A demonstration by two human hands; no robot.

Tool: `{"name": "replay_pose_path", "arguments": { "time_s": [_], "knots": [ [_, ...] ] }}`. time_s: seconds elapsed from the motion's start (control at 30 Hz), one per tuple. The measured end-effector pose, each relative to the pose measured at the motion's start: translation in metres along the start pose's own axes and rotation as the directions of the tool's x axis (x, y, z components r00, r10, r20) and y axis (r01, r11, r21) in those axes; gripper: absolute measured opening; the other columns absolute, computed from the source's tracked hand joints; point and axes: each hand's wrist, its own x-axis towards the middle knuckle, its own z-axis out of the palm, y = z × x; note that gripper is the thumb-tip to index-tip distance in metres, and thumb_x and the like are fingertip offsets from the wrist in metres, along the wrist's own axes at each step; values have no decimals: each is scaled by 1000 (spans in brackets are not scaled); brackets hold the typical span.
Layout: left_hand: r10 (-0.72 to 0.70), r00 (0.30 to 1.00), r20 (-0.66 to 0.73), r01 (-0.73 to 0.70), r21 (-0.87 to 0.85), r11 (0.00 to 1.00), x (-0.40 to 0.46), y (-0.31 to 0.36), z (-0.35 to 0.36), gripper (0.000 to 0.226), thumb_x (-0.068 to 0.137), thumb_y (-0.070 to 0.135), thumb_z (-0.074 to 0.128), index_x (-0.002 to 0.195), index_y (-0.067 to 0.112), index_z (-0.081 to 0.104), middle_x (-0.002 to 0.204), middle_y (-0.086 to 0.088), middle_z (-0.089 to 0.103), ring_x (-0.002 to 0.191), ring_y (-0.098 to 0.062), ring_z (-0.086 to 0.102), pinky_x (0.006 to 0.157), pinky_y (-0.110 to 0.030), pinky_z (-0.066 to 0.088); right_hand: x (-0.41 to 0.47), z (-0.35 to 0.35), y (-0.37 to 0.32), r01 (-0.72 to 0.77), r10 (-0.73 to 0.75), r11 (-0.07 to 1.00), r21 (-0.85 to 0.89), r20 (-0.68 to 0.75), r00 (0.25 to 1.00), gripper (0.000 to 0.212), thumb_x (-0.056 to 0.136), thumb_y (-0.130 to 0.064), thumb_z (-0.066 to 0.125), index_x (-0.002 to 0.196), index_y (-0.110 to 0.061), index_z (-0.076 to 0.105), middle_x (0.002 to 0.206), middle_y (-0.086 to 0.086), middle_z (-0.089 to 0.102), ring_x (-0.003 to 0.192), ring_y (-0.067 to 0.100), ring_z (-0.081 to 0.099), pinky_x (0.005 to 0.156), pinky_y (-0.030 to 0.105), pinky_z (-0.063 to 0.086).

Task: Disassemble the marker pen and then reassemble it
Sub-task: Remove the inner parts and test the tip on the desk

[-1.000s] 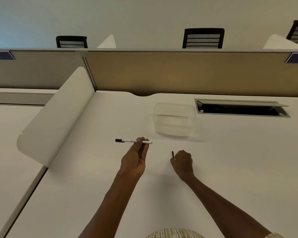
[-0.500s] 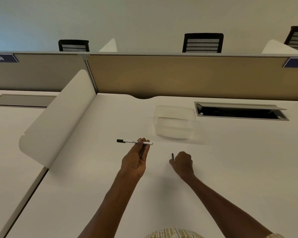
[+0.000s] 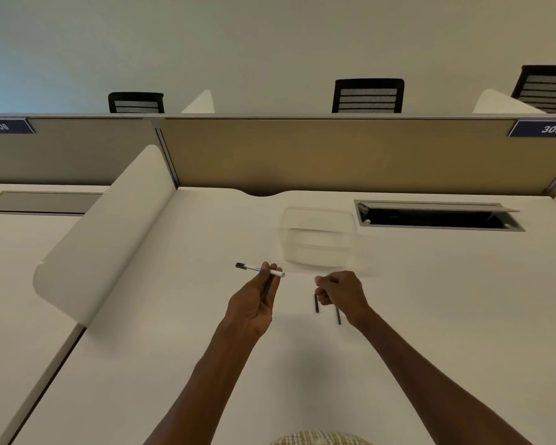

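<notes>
Nearest to us, at the near edge of the white desk (image 3: pixel 142 364), a strip of checked fabric (image 3: pixel 318 438) shows at the bottom of the view, and our two bare forearms reach out from it over the desk surface.

Our left hand (image 3: pixel 252 305) is closed around the marker pen (image 3: pixel 260 269), pinching its white barrel between thumb and fingers. The pen lies roughly level above the middle of the desk, its black end pointing toward the left edge and its open white end toward our other hand. A dark slim piece (image 3: pixel 266 289) also runs down inside the left palm; we cannot tell what it is.

Our right hand (image 3: pixel 342 292) is curled into a loose fist just right of the pen, apart from it. A thin dark rod (image 3: pixel 316 303) sticks out from under its fingers, with a second dark line (image 3: pixel 338 315) by the wrist; one may be the other's shadow, and we cannot tell whether the hand grips the rod or merely covers it.

Beyond the hands, toward the far edge, stands a clear plastic container (image 3: pixel 318 239), blurred. To its right, a cable hatch (image 3: pixel 437 216) is set in the desk with its lid raised. A curved white side divider (image 3: pixel 109 226) rises along the left edge, and a tan partition (image 3: pixel 334 155) closes the far edge, carrying a blue label (image 3: pixel 549 128) reading 305. Black chair backs (image 3: pixel 368 95) show past it.
</notes>
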Motion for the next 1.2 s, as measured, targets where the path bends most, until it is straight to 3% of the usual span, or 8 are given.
{"name": "replay_pose_path", "arguments": {
  "time_s": [0.27, 0.4, 0.57, 0.77, 0.87, 1.0, 1.1, 1.2],
  "knots": [
    [-94, 993, 66, 83, 151, 985, -12, -11, 14, 17, 84, 7, 69, 94, -6, 70, 87, -16, 75, 71, -18, 74, 64, -24, 60, -10, 24, -39, -287, 52, 874, 391, 514, 857, 24, 89, -18, 67, 99, 2, 72, 94, 18, 73, 88, 25, 69, 93, 37, 54],
    [-139, 988, 60, 122, 229, 966, -16, -14, 13, 15, 85, 5, 68, 96, -5, 70, 82, -15, 74, 66, -18, 74, 53, -23, 59, -9, 33, -43, -402, 53, 721, 564, 535, 843, 15, 92, -2, 57, 101, 6, 66, 102, 23, 66, 93, 28, 69, 86, 37, 56],
    [-165, 982, 87, 135, 278, 951, -11, -12, 4, 22, 79, 6, 74, 98, -5, 71, 92, -17, 74, 77, -20, 74, 64, -26, 61, -10, 27, -40, -442, 104, 640, 628, 499, 860, 8, 89, 3, 59, 91, 9, 63, 90, 24, 65, 64, 17, 69, 53, 21, 56],
    [16, 996, 88, -56, 474, 879, 6, -12, -16, 33, 90, 23, 67, 104, -7, 65, 101, -21, 73, 90, -27, 73, 78, -32, 60, -2, 17, -22, -488, 213, 499, 716, 444, 870, 12, 82, 1, 66, 89, 9, 63, 84, 23, 70, 71, 21, 69, 62, 22, 60],
    [293, 955, 54, -249, 683, 686, 25, -11, -37, 20, 93, 23, 63, 95, 5, 70, 92, -11, 76, 89, -25, 74, 82, -37, 58, 1, 10, -18, -445, 265, 440, 780, 361, 894, 8, 85, 3, 64, 88, 10, 61, 84, 24, 66, 62, 23, 70, 51, 20, 57],
    [576, 776, 257, -310, 951, -7, 51, -9, -73, 18, 97, 23, 51, 89, 16, 65, 90, 5, 70, 97, -26, 64, 87, -34, 44, 5, -2, -11, -336, 307, 464, 820, 207, 929, 5, 86, 8, 62, 90, 10, 60, 85, 21, 64, 70, 30, 69, 52, 24, 58],
    [503, 797, 335, -244, 940, -240, 72, -11, -106, 50, 101, 29, 44, 145, 5, 40, 153, -11, 38, 146, -25, 28, 116, -36, 23, 8, -5, -4, -272, 338, 466, 842, 115, 934, 13, 84, 12, 62, 93, 5, 56, 87, 21, 62, 77, 34, 66, 51, 25, 58],
    [355, 839, 412, -203, 843, -499, 86, -13, -139, 70, 100, 46, 32, 153, 6, 10, 163, -10, -3, 149, -24, -10, 120, -43, 1, 8, -5, 2, -206, 356, 480, 853, 25, 934, 26, 85, 14, 61, 105, 1, 49, 84, 22, 61, 76, 34, 65, 51, 28, 59]
  ]
}}
